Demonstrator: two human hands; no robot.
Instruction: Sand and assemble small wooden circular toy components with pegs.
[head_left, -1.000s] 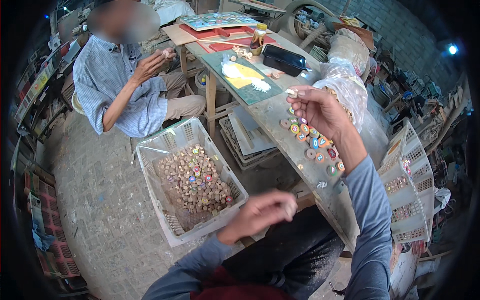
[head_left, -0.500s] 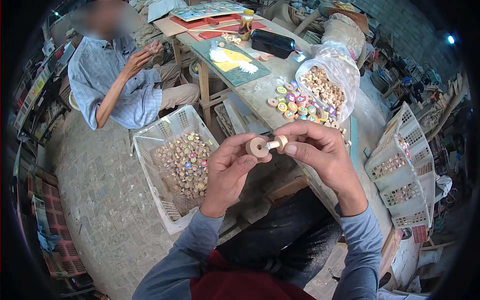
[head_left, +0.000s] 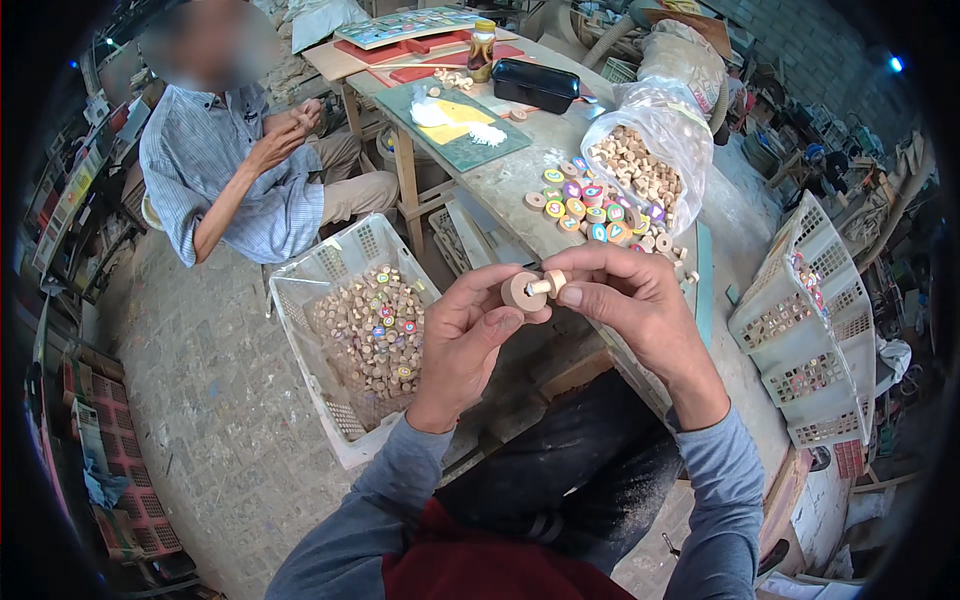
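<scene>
Between the fingertips of my left hand (head_left: 465, 345) is a round wooden disc (head_left: 519, 292) with a hole in its middle. My right hand (head_left: 640, 310) pinches a small wooden peg (head_left: 557, 284) by its knobbed head. The peg's stem meets the disc at the hole, and its tip carries something whitish. How deep the tip sits in the hole I cannot tell. Both hands are in the air over my lap, in front of the table's near edge. Past my right hand lie colourful painted discs (head_left: 574, 208) beside a clear plastic bag (head_left: 697, 172) of wooden pegs.
Left of my hands stands a white plastic crate (head_left: 318, 395) holding many small wooden pieces. A green board (head_left: 480, 153) with white paste, a black case (head_left: 537, 86) and a jar (head_left: 481, 52) are on the table (head_left: 500, 190). A co-worker (head_left: 230, 170) sits at the left. Another crate (head_left: 800, 345) leans at right.
My right hand has brought the peg leftward, so its stem now meets the disc's hole. The left hand has turned the disc slightly. The whole view has shifted a little.
</scene>
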